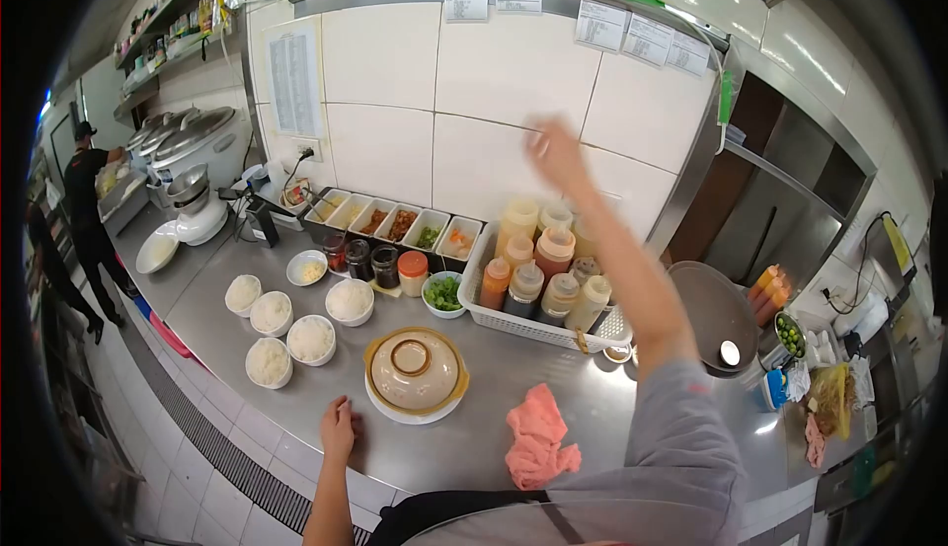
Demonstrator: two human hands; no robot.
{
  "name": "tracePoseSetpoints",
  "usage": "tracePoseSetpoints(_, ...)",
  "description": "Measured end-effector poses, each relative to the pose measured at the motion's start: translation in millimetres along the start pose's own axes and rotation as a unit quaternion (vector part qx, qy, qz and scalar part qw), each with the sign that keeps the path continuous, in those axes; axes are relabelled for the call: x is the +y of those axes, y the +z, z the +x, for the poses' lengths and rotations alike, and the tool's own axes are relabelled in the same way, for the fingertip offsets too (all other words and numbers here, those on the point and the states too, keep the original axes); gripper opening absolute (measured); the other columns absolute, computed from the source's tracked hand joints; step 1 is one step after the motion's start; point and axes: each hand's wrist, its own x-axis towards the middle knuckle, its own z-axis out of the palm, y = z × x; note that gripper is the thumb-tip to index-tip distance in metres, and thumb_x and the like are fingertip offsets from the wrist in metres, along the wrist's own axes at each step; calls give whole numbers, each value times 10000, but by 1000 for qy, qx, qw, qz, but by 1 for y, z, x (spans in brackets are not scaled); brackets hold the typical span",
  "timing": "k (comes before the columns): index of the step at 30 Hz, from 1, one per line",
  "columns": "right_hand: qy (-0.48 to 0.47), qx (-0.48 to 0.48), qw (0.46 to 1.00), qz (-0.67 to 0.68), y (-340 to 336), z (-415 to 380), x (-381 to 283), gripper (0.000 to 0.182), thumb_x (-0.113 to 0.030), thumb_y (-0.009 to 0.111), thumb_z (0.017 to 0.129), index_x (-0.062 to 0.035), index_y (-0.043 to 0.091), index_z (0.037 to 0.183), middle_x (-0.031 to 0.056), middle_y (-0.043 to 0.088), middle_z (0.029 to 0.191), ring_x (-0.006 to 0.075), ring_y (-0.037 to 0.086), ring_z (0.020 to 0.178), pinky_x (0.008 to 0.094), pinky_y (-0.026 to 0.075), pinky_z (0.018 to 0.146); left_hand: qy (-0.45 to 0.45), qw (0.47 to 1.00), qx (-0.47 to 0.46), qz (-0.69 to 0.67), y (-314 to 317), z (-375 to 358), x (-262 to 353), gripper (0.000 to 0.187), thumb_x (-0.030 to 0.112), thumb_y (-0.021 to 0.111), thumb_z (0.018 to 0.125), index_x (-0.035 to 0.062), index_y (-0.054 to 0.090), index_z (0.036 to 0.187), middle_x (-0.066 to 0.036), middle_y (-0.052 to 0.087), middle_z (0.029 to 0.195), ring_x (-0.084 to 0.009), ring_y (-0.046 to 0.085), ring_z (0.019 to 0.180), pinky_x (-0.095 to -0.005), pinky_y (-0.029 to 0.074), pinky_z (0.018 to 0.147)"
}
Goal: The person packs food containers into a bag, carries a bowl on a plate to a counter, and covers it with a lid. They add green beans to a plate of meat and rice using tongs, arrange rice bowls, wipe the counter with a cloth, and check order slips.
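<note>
My left hand (pixel 339 429) rests at the front edge of the steel counter, fingers loosely bent, with nothing visible in it. Just right of it, a lidded clay pot (pixel 417 372) sits on a white plate (pixel 415 418). My right hand (pixel 558 156) is raised in front of the tiled wall, above a white basket (pixel 533 334) of squeeze bottles (pixel 555 250). Motion smears its fingers, so their hold is hidden. A crumpled pink cloth (pixel 539 437) lies on the counter below my right arm.
Several bowls of rice (pixel 312 339) stand at the left, near a bowl of chopped greens (pixel 443 293) and jars (pixel 385 266). Topping containers (pixel 403 224) line the wall. A large round tray (pixel 713 314) is at the right. Another person (pixel 89 200) stands far left.
</note>
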Motion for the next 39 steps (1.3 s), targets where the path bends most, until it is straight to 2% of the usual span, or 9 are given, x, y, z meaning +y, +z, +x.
tracePoseSetpoints(4,-4,-279,949,145,23,-193,-88,185,-193,492,804,-49,580,879,187,574,689,350,561,624,422,449,585,-160,958,-181,-152,28,1,27,339,97,432,857,51,453,1192,-90,600,757,-139,575,522,-235,479,448)
tracePoseSetpoints(10,112,-160,975,103,67,-349,-66,142,-72,522,770,-17,607,869,185,604,868,325,587,816,383,470,721,-124,977,-166,-45,51,20,19,303,18,426,818,41,530,1102,-76,591,728,-140,569,513,-253,489,467)
tracePoseSetpoints(14,53,-50,989,132,54,-307,-69,108,-29,524,785,-10,596,863,153,584,777,289,573,711,355,454,653,-51,979,-196,-25,69,24,26,294,37,455,800,18,538,1082,-78,592,709,-131,570,522,-261,486,478)
tracePoseSetpoints(17,113,-128,960,221,56,-241,-108,201,-59,549,770,-11,577,963,151,586,833,298,571,735,357,452,665,-66,971,-214,-83,86,21,27,289,48,484,815,26,535,1099,-88,600,767,-130,587,567,-236,510,529)
tracePoseSetpoints(23,-162,-306,920,183,189,-145,-165,443,-247,615,744,-50,514,1127,142,547,1070,300,521,972,368,408,856,-85,955,-276,-68,80,27,32,291,68,493,810,21,537,1094,-63,583,745,-145,582,601,-249,496,553)
tracePoseSetpoints(25,-250,-320,900,160,242,-123,-180,422,-315,554,783,-42,534,1105,158,556,1060,310,521,975,372,393,878,14,999,39,34,64,39,10,434,65,500,788,61,440,1219,-69,564,881,-149,574,720,-253,482,669)
tracePoseSetpoints(27,-242,-418,865,135,288,-100,-207,427,-355,491,812,-33,545,1086,175,560,1053,316,522,982,366,383,891,91,954,260,-121,46,44,2,531,16,519,720,-5,382,1233,-142,489,1037,-200,524,873,-292,454,712)
tracePoseSetpoints(32,-238,-589,771,-41,360,-100,-226,537,-447,271,884,-43,601,1013,186,558,1074,323,535,982,370,392,872,83,965,242,-55,6,90,-4,644,-57,469,676,17,294,1291,-171,396,1133,-228,489,918,-295,431,777)
tracePoseSetpoints(39,-228,-659,717,19,335,-105,-193,531,-435,303,874,-34,649,895,202,605,933,322,571,887,371,407,843,60,980,189,-2,-9,112,-2,621,-44,439,674,35,330,1280,-135,529,1140,-167,553,758,-268,440,744)
